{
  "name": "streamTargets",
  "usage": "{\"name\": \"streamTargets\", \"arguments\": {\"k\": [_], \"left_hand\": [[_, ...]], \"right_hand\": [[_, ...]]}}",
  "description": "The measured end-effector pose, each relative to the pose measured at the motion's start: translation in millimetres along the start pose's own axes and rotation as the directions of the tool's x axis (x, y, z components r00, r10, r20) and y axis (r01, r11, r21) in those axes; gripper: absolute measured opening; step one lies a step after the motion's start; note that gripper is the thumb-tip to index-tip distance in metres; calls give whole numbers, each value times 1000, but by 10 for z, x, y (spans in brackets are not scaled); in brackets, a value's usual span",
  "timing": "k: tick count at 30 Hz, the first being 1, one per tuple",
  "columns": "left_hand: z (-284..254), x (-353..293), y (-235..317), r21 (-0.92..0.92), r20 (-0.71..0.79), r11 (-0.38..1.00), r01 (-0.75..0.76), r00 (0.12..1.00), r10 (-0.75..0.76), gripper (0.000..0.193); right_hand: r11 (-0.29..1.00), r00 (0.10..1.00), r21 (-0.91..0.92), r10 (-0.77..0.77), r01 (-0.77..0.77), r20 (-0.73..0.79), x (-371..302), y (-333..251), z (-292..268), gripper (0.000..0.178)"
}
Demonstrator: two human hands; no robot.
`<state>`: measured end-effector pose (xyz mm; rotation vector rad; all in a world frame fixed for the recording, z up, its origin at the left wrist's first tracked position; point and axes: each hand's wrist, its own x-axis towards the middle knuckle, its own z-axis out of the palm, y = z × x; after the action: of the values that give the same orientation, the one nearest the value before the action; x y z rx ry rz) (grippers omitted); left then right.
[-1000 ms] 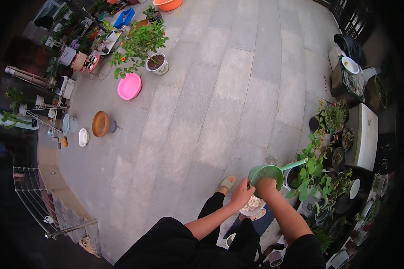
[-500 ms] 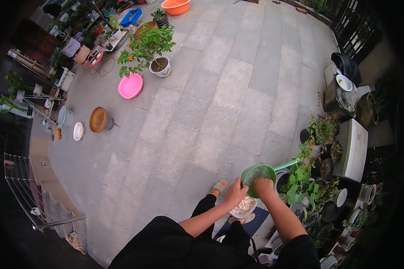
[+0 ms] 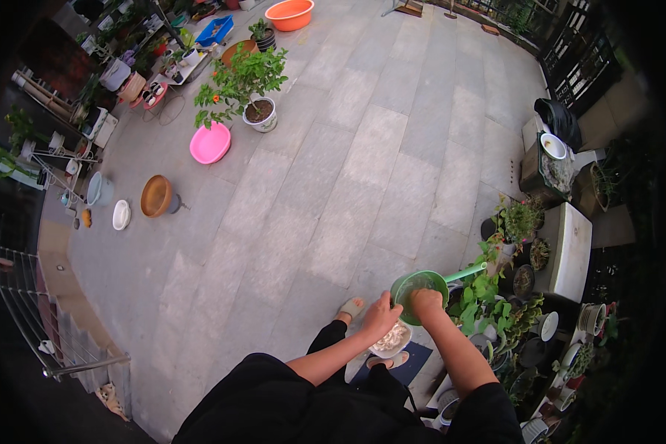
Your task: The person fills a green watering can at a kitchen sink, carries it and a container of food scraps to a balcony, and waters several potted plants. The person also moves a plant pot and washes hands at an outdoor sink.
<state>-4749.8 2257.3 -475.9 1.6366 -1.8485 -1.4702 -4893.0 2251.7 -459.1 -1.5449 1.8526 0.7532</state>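
Note:
A round green watering can (image 3: 408, 282) with a long pale-green spout (image 3: 466, 272) pointing right is in front of my body. My left hand (image 3: 382, 314) is closed at the can's left edge, gripping it. Into its open top reaches my right hand (image 3: 426, 302); those fingers are down inside and hidden, so what they touch does not show. Just below the can is a white bowl (image 3: 392, 342) full of pale, whitish pieces, partly covered by my left wrist. What holds the bowl up cannot be made out.
Potted plants (image 3: 488, 303) crowd close on my right, beside a white box (image 3: 572, 251). A dark mat (image 3: 414, 366) lies by my feet. Ahead to the left stand a pink basin (image 3: 211, 143), a potted shrub (image 3: 259, 111) and a brown pot (image 3: 156, 196). Metal railing (image 3: 89, 368) borders the left.
The whole view has shifted slightly, so the surroundings sit a little further left. My left hand stays on the watering can and my right hand stays inside it.

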Motion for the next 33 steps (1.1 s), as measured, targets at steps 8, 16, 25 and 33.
{"name": "streamTargets", "arguments": {"k": [8,16,25,33], "left_hand": [[-34,-104,107,-22,32,998,-65,997,65,27],[-89,-124,180,-45,55,998,-50,997,53,30],[-184,-202,298,-16,78,999,35,996,-33,33],[-248,-143,361,-49,58,995,82,995,-79,39]], "right_hand": [[944,960,218,-210,248,-184,-158,58,-73,26],[999,997,25,43,-42,-68,-201,73,-107,23],[903,947,313,-228,293,-227,-221,20,-61,22],[999,987,-43,9,-16,-161,-128,17,-100,30]]}}
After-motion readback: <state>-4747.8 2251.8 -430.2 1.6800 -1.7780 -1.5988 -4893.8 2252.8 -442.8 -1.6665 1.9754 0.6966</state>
